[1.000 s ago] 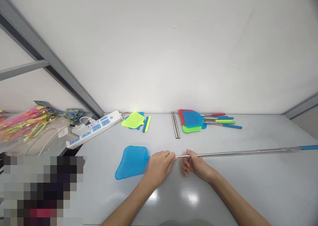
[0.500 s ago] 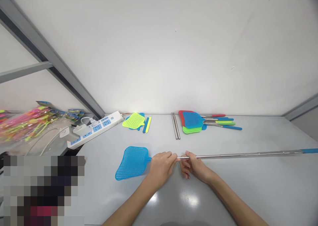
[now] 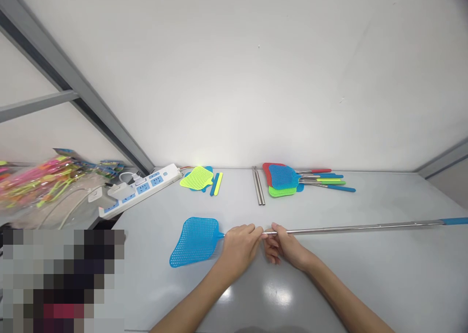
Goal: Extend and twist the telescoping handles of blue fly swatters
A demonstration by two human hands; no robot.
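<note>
A blue fly swatter (image 3: 197, 241) with a long extended metal rod lies level across the front of the table, its perforated head to the left and its blue grip at the right edge of the view. My left hand (image 3: 241, 245) is closed over the rod just behind the head, hiding that stretch. Beside it my right hand (image 3: 287, 245) pinches the rod between thumb and fingers, the other fingers curled below. Bare rod runs on to the right of this hand.
Along the wall lie a pile of swatters (image 3: 284, 177), two metal tubes (image 3: 259, 186), loose swatter heads (image 3: 197, 178) and two grip sleeves (image 3: 216, 184). A power strip (image 3: 141, 191) with plugs and bagged colourful items (image 3: 47, 177) are at the left. The lower left corner is pixelated.
The swatter's head and my left hand have shifted down very slightly. Both hands keep their hold on the rod.
</note>
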